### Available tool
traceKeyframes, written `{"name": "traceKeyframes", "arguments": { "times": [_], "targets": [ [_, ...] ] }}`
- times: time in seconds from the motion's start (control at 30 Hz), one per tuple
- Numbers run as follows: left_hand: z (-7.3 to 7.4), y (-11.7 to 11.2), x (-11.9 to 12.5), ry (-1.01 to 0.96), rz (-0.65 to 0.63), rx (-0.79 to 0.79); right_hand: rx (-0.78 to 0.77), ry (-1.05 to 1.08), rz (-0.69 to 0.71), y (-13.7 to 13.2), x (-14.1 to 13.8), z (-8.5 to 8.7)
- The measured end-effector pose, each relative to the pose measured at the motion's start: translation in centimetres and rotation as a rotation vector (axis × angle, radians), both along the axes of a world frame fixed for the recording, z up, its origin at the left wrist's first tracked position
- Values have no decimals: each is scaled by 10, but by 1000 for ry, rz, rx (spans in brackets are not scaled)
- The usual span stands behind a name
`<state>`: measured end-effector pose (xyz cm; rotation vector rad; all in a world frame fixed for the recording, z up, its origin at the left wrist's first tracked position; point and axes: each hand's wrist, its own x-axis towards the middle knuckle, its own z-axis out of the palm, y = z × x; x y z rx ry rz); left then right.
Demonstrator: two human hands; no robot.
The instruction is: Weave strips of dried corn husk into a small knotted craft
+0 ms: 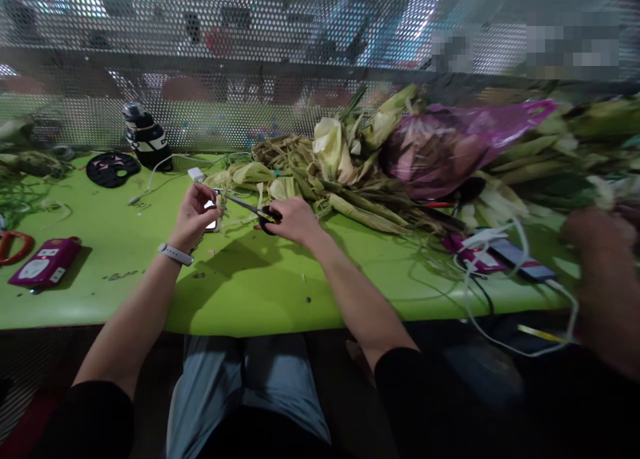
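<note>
My right hand (295, 220) is closed around the black handles of a pair of scissors (245, 204), whose blades point left toward my other hand. My left hand (196, 212) pinches a small pale green piece of corn husk (220, 204) close to the scissor tips. Whether the blades touch the husk I cannot tell. A phone with a lit screen (211, 218) lies on the table, partly hidden behind my left fingers. Just beyond both hands spreads a heap of dry corn husks (350, 209).
A pink plastic bag (435, 152) rests on the husks. At back left stand a black bottle (147, 139) and a black palette-shaped tray (113, 170). A purple box (46, 264) is at left. On the right, a co-worker's hand (600, 236) is near a cabled phone (523, 259).
</note>
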<state>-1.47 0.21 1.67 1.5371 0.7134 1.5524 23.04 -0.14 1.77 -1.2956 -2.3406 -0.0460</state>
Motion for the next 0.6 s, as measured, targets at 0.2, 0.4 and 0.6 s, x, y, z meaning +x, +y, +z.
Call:
{"name": "traceKeyframes", "arguments": {
  "times": [0.2, 0.4, 0.6],
  "targets": [
    [-1, 6, -2, -132, -7, -47, 36, 28, -16, -2, 0, 1],
    [-2, 6, 0, -200, -9, -78, 66, 41, -20, -2, 0, -1],
    [-4, 7, -1, -156, 3, -30, 38, 29, -19, -2, 0, 1]
  ]
}}
